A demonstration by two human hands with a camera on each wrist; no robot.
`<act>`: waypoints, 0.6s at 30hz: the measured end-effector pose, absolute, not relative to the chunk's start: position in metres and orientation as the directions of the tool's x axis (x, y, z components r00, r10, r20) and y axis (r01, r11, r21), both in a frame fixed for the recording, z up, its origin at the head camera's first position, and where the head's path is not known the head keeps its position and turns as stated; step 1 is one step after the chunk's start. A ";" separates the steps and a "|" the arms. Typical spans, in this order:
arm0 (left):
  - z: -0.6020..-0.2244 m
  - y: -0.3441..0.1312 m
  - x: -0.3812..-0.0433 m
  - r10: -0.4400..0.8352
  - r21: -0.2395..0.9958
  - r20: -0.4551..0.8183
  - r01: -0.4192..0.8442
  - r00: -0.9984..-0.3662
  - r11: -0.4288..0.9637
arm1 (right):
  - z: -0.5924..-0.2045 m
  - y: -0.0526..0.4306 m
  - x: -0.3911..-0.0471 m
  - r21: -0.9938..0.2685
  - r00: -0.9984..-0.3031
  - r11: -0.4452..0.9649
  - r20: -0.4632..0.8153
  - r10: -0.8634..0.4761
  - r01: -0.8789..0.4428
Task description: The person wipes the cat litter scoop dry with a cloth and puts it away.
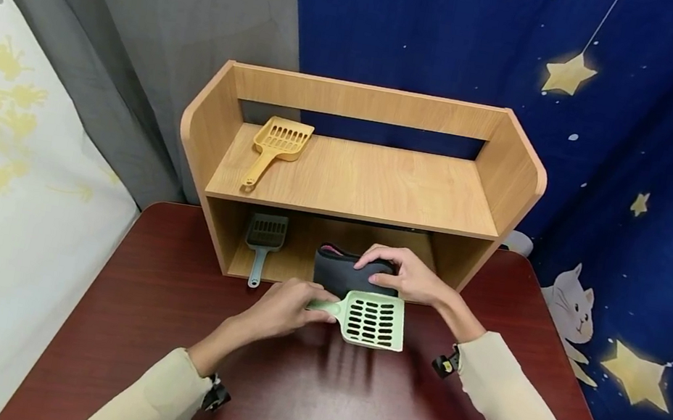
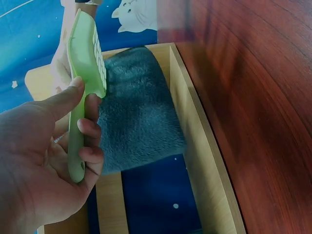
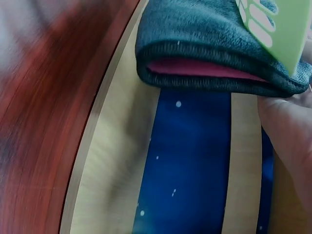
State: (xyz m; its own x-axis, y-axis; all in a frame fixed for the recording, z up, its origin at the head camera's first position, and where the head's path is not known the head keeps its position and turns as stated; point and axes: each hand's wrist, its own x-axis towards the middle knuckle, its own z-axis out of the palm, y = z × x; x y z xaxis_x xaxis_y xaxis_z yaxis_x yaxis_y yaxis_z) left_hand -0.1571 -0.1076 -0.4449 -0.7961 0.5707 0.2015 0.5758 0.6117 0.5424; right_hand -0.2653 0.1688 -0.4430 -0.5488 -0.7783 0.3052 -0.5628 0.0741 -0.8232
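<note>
My left hand (image 1: 284, 308) grips the handle of a pale green litter scoop (image 2: 84, 53), its slotted pan pointing right. In the left wrist view the thumb lies along one side of the handle and the fingers curl round the other. With thumb and fingers, my right hand (image 1: 408, 274) pinches a folded dark grey plush cloth (image 1: 336, 274) by its upper right part. A pink inner layer shows at the fold in the right wrist view. The cloth is at the front of the lower shelf, just behind the scoop, which overlaps its lower edge in the head view.
A two-tier wooden shelf (image 1: 349, 216) stands at the back of the dark red table (image 1: 159, 329). An orange-yellow scoop (image 1: 263, 163) lies on its upper tier, at the left. Below it, a grey scoop (image 1: 258, 264) has its handle over the front edge. Curtains hang behind.
</note>
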 end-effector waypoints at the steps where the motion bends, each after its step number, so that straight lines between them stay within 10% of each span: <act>1: -0.445 -0.108 -0.157 0.566 0.537 0.201 0.573 -0.799 0.619 | -0.443 0.166 -0.265 -0.818 -0.542 0.077 0.305 -0.783 -0.571; 18: -0.452 -0.127 -0.158 0.496 0.554 0.205 0.518 -0.844 0.652 | -0.434 0.218 -0.256 -0.819 -0.562 0.128 0.261 -0.785 -0.559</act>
